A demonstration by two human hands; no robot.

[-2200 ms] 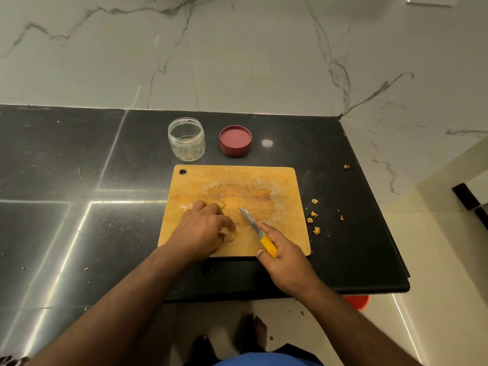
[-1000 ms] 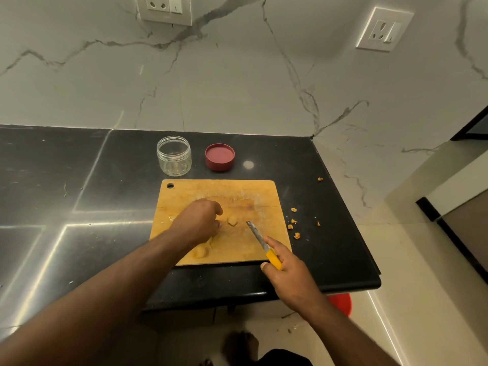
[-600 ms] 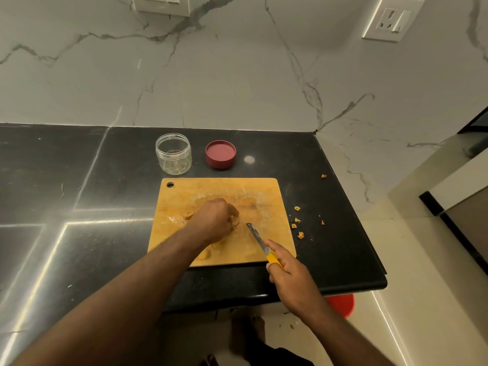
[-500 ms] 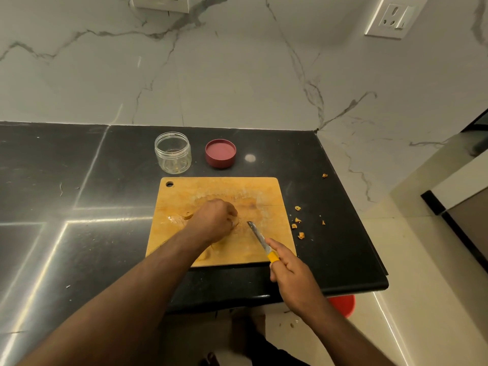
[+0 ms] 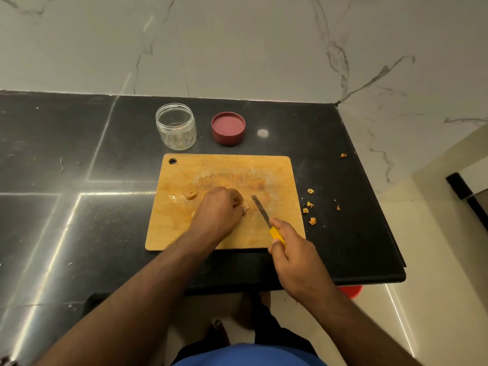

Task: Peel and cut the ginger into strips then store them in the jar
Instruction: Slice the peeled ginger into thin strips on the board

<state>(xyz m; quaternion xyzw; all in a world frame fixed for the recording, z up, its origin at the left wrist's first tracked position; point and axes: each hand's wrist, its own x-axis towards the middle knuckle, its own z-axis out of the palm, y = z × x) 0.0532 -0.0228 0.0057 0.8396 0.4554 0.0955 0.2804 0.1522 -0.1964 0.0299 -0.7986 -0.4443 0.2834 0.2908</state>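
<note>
Pinching pale peeled ginger piece (image 5: 246,207), left hand (image 5: 216,216) fingers curled; right hand (image 5: 293,256) fingers gripping knife (image 5: 266,220).

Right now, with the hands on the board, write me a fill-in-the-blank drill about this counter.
1. The right hand holds a knife with a ____ handle.
2. The red lid lies beside the jar, so the jar is ____.
3. The left hand rests on the wooden ____.
4. Peel scraps lie on the counter to the board's ____.

Missing words: yellow; open; board; right
</note>
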